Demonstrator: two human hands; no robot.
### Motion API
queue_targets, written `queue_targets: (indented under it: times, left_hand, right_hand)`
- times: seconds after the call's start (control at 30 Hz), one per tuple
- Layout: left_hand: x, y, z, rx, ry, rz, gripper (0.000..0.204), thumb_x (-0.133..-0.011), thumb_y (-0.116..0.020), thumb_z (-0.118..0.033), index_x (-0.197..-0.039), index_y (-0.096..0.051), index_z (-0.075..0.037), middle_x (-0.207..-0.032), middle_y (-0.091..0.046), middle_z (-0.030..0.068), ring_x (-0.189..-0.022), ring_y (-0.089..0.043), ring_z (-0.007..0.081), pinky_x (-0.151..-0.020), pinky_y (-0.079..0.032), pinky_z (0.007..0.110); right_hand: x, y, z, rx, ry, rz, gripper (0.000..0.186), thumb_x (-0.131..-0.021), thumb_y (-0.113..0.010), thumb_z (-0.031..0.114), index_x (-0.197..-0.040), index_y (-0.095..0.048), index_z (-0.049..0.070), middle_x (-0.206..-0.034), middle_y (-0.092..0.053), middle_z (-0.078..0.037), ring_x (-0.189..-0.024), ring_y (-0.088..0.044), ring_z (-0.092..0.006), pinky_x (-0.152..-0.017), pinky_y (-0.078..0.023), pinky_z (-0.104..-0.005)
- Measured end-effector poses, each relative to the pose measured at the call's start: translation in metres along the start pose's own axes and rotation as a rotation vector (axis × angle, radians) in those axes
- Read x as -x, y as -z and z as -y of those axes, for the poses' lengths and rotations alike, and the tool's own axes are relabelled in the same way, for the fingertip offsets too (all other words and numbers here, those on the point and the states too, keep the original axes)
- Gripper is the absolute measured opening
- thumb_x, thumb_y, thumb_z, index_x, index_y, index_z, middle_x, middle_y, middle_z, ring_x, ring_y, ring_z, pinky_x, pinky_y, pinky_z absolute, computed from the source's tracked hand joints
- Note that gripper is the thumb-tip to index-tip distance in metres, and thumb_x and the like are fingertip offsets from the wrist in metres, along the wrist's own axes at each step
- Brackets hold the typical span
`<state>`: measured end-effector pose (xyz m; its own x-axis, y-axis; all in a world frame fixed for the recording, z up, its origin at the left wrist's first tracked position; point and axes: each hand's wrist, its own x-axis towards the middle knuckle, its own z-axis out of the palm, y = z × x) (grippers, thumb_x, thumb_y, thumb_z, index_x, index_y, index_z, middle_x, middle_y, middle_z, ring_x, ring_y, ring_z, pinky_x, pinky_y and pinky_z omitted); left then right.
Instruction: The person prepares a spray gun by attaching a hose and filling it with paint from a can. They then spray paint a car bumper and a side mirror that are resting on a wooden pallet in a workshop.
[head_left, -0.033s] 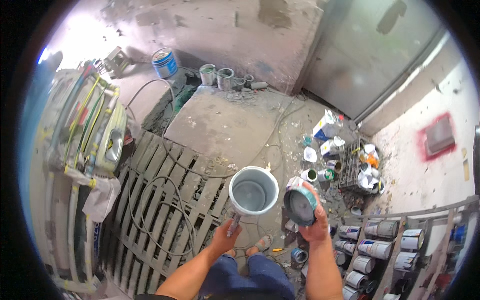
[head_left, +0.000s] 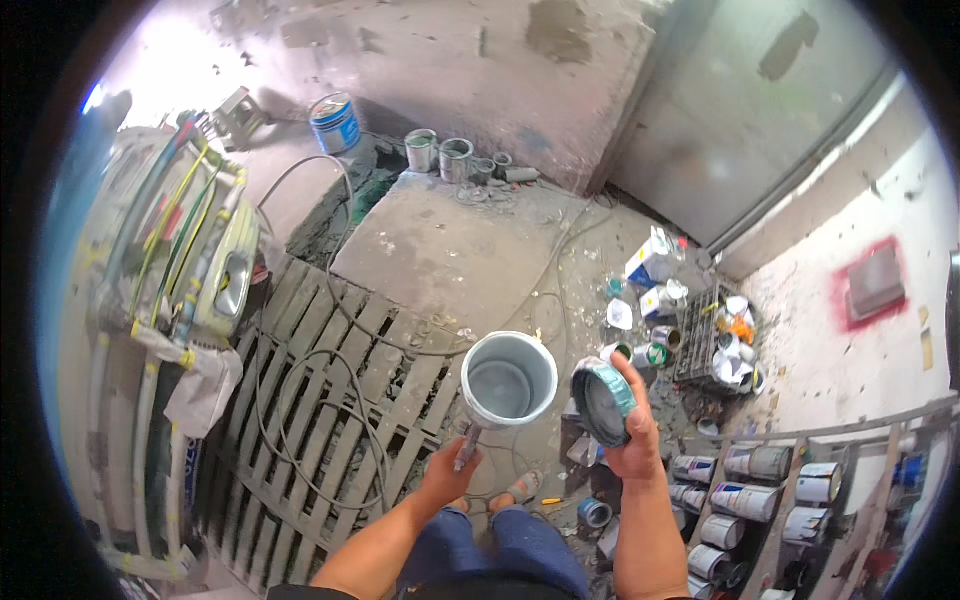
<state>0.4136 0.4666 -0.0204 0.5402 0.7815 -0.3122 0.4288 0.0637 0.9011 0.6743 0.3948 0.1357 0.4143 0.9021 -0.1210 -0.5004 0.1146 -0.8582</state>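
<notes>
My left hand (head_left: 446,466) is closed on the handle of a spray gun (head_left: 467,450), which has an open pale plastic cup (head_left: 510,378) on top with a grey inside. My right hand (head_left: 635,430), to the right of the cup and apart from it, grips a round lid (head_left: 603,400) with a dark grey underside and a teal rim, held tilted with its underside toward the cup. My feet in sandals (head_left: 525,486) show below.
Masked car parts (head_left: 220,280) stand at left beside a slatted grate (head_left: 300,420) crossed by hoses. A blue bucket (head_left: 335,125) and used cans (head_left: 455,160) line the back wall. Cartons, a crate (head_left: 700,345), a metal door (head_left: 745,120) and a rack of cans (head_left: 745,500) are at right.
The lid in my right hand has tilted a little more upright and shifted slightly right. My left hand and the cup are almost in the same place.
</notes>
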Motion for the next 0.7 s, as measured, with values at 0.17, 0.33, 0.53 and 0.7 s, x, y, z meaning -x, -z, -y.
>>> queue_targets:
  times: [0.17,0.33,0.53,0.7]
  left_hand:
    - [0.031,0.044,-0.012,0.006,-0.061,-0.087,0.021,-0.087,-0.064,-0.025,-0.092,-0.058,-0.005,-0.075,-0.062,0.0182,-0.073,-0.060,0.0411,-0.062,-0.046,0.042]
    - [0.057,0.081,-0.031,-0.053,-0.033,-0.086,0.022,-0.087,-0.063,-0.027,-0.093,-0.059,-0.007,-0.078,-0.062,0.0187,-0.078,-0.060,0.0408,-0.063,-0.045,0.043]
    - [0.070,0.101,-0.014,-0.074,-0.127,-0.114,0.027,-0.088,-0.065,-0.030,-0.088,-0.058,-0.004,-0.072,-0.060,0.0163,-0.066,-0.058,0.0347,-0.062,-0.045,0.040]
    - [0.080,0.112,-0.028,-0.001,-0.131,-0.072,0.027,-0.086,-0.067,-0.029,-0.087,-0.058,-0.003,-0.072,-0.059,0.0175,-0.067,-0.058,0.0360,-0.062,-0.046,0.039]
  right_hand:
    - [-0.014,-0.133,0.043,0.907,0.264,0.236,0.100,-0.069,-0.077,0.045,-0.144,-0.027,0.001,-0.141,-0.037,-0.019,-0.130,-0.036,-0.0309,-0.107,-0.030,-0.0408]
    - [-0.002,-0.211,0.040,1.444,0.488,0.351,0.095,-0.068,-0.078,0.043,-0.139,-0.033,-0.002,-0.139,-0.039,-0.022,-0.129,-0.035,-0.0374,-0.108,-0.028,-0.0445]
    - [0.016,-0.246,0.044,1.573,0.525,0.479,0.096,-0.064,-0.083,0.033,-0.140,-0.033,0.002,-0.142,-0.038,-0.018,-0.131,-0.034,-0.0351,-0.109,-0.028,-0.0431]
    - [0.023,-0.261,0.063,1.635,0.616,0.601,0.090,-0.067,-0.080,0.038,-0.138,-0.036,0.003,-0.141,-0.039,-0.018,-0.130,-0.036,-0.0368,-0.107,-0.031,-0.0448]
